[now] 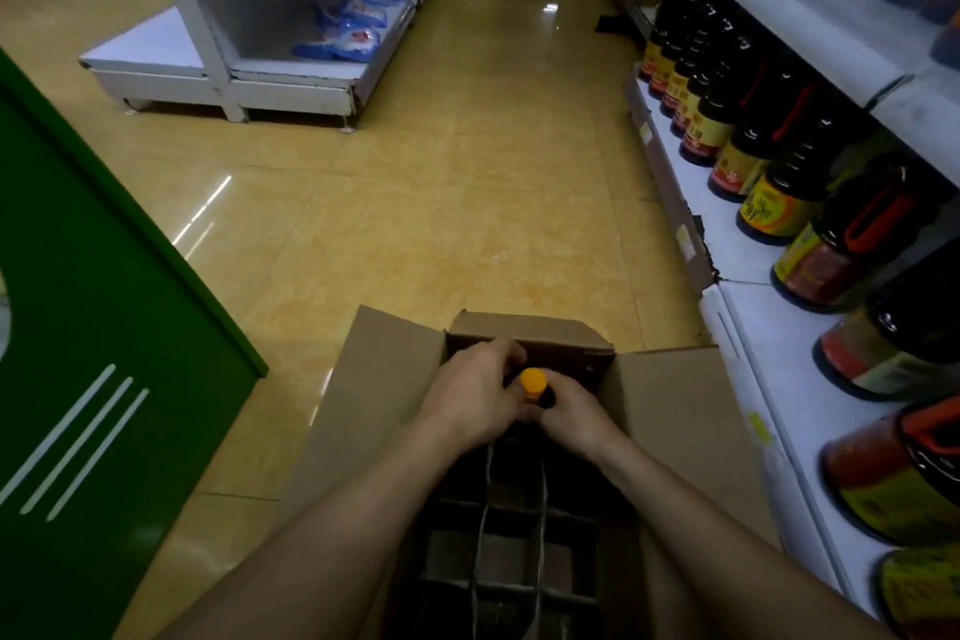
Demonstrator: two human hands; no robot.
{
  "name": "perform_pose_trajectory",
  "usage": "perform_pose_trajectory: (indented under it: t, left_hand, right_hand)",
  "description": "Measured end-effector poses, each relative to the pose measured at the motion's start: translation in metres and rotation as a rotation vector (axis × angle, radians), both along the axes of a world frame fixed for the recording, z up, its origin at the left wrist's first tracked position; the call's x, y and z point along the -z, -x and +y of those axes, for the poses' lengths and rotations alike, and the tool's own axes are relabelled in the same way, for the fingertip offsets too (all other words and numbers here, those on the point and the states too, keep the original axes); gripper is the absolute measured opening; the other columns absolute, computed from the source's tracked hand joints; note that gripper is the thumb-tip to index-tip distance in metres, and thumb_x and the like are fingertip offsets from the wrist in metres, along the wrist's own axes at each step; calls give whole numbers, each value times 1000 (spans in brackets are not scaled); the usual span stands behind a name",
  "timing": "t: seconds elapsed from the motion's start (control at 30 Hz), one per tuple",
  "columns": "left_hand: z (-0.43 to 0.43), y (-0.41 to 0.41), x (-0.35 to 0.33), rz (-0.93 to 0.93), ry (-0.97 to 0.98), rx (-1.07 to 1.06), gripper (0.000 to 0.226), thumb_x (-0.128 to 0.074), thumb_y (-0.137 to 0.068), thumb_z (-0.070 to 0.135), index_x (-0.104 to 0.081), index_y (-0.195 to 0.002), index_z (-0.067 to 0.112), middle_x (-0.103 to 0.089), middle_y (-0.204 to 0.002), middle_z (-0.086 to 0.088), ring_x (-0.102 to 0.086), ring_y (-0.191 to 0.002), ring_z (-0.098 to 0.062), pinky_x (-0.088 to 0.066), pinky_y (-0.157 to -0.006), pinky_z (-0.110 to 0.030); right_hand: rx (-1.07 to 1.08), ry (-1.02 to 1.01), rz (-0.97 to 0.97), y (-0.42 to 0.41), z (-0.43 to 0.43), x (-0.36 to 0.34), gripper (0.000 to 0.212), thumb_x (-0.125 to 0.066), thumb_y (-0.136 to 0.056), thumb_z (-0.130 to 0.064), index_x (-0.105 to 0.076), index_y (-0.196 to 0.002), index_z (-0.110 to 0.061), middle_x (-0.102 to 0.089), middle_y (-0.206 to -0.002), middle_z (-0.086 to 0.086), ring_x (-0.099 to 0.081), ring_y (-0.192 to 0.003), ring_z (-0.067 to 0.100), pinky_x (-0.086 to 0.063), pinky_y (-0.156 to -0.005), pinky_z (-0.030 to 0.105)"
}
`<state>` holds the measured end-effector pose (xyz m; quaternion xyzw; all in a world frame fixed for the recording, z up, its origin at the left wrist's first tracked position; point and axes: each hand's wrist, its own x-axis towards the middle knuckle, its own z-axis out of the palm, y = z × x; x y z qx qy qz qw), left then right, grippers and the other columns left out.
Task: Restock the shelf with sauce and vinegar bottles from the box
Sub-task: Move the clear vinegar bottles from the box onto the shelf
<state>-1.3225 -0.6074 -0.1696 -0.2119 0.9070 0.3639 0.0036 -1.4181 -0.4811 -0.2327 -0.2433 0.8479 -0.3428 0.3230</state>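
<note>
An open cardboard box (pixel 670 411) with inner dividers sits on the floor below me. At its far end stands a dark bottle with an orange cap (pixel 533 382). My left hand (pixel 475 392) curls round the bottle's left side. From the right, my right hand (pixel 574 411) grips its neck just below the cap. Most of the bottle's body is hidden by my hands and the box. The white shelf (pixel 737 244) along the right carries a row of dark sauce bottles (pixel 727 120) with yellow and red labels.
The yellow tiled aisle floor (pixel 441 198) runs ahead. A white shelf unit (pixel 249 68) with blue packets stands at the far left. A green panel (pixel 93 317) is close on my left. An upper white shelf (pixel 800 10) overhangs the bottles on the right.
</note>
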Motion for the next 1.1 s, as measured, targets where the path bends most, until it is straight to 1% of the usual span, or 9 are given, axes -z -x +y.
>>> perform_pose_trajectory:
  t: [0.13,0.27,0.37,0.53,0.67,0.77,0.9,1.0,1.1]
  left_hand:
    - [2,-3,-3,-5,56,72,37,-63,-97,25,-60,-134,23,-70,-120,-1,-67,-108,-22,-58,-91,-41]
    - [-1,-3,-6,-9,26,50,45,-64,-97,24,-54,-141,21,-66,-127,-4,-64,-117,-24,-55,-97,-40]
    - [-4,-4,-2,-5,-11,42,50,-67,-95,23,-51,-142,20,-66,-132,-5,-62,-123,-24,-53,-102,-42]
    - [-5,-2,0,35,-149,57,76,-75,-89,16,-37,-154,25,-60,-144,-2,-58,-131,-21,-51,-108,-39]
    - [-1,-4,-7,58,-310,89,91,-81,-86,23,-25,-158,25,-56,-144,0,-57,-130,-18,-49,-107,-32]
    - [3,-7,-13,105,-386,87,85,-83,-83,28,-33,-152,28,-60,-136,8,-60,-123,-10,-50,-96,-21]
    - [7,-11,-20,144,-497,58,69,-87,-80,32,-44,-134,31,-67,-117,7,-69,-107,-12,-61,-92,-36]
    - [8,-13,-26,206,-539,35,67,-91,-73,36,-48,-124,34,-71,-109,6,-72,-100,-14,-62,-89,-41]
    - [9,-15,-30,258,-540,2,70,-94,-65,43,-51,-119,33,-72,-106,4,-73,-97,-16,-63,-87,-45]
  right_hand:
    - [15,19,86,-10,0,1,24,-62,-99,-22,-63,-122,-27,-67,-115,-9,-61,-116,17,-49,-96,37]
    - [-45,-6,143,-14,0,-14,21,-63,-97,-29,-62,-118,-32,-68,-116,-3,-62,-113,19,-52,-94,42]
    - [-80,23,205,-11,0,-40,24,-62,-97,-36,-61,-121,-34,-67,-119,-4,-61,-114,18,-50,-92,39]
    - [-34,156,262,2,5,-99,14,-66,-96,-35,-65,-108,-27,-69,-106,-6,-65,-103,14,-53,-92,41]
    - [-56,220,375,5,8,-142,16,-65,-96,-39,-65,-106,-27,-69,-104,-10,-63,-101,6,-53,-93,41]
    - [-48,269,423,3,12,-169,21,-63,-96,-43,-63,-107,-25,-67,-104,-10,-62,-101,5,-54,-92,42]
    - [-27,350,413,0,14,-193,31,-62,-90,-55,-63,-106,-28,-71,-105,-8,-68,-102,12,-57,-92,49]
    - [-27,435,350,0,15,-203,22,-63,-98,-38,-66,-114,-22,-73,-108,-10,-70,-99,4,-57,-92,36]
    - [8,539,263,-3,14,-209,20,-59,-102,-29,-63,-120,-21,-75,-109,-9,-71,-99,-1,-55,-81,17]
